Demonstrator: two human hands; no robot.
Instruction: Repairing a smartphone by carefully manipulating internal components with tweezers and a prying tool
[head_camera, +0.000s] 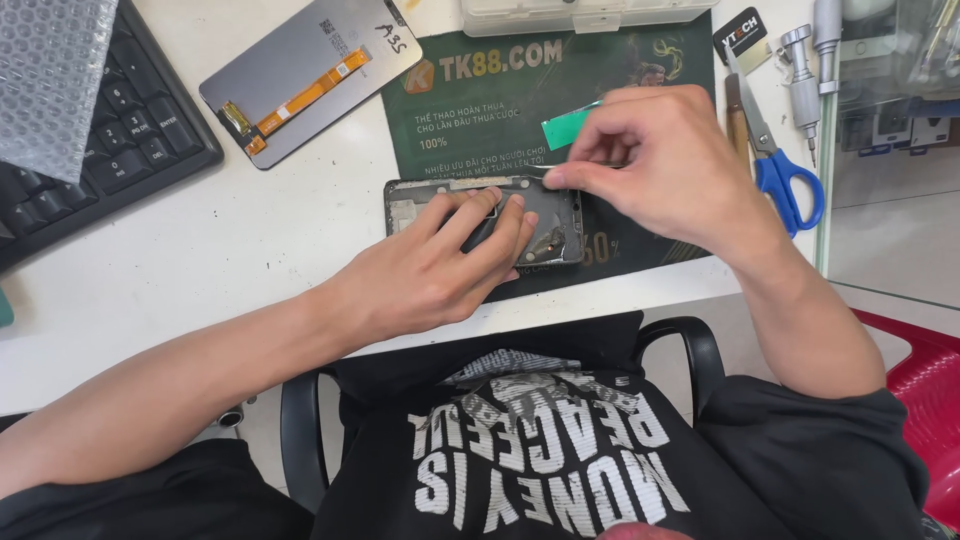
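Here, the left hand (430, 265) lies flat over an opened phone frame (485, 220), its fingers (500, 215) spread and pressing down on the dark inner face rather than curled round it. The frame is a thin rectangular shell of grey metal and plastic, scuffed along its rim, lying on a dark green mat (640, 70) at the near edge of the white worktop (230, 250). The right hand (660, 165) hovers just past the left fingers, at the frame's top edge, with thumb and forefinger pinched shut on something thin and dark; what it is I cannot tell. A small green strip (568, 128), flat and glossy, shows just behind those pinched fingers.

Beyond the right hand sits a clear plastic box (580, 12) with a snap lid; its contents are too faint to make out. To the right of that hand lie scissors (780, 165) with blue handles and a slim metal screwdriver (803, 85). Well off beyond the left fingers rests a flat grey screen panel (305, 75) with an orange ribbon cable along its back, and further left a black keyboard (110, 150) partly under a sheet of bubble wrap (50, 80).
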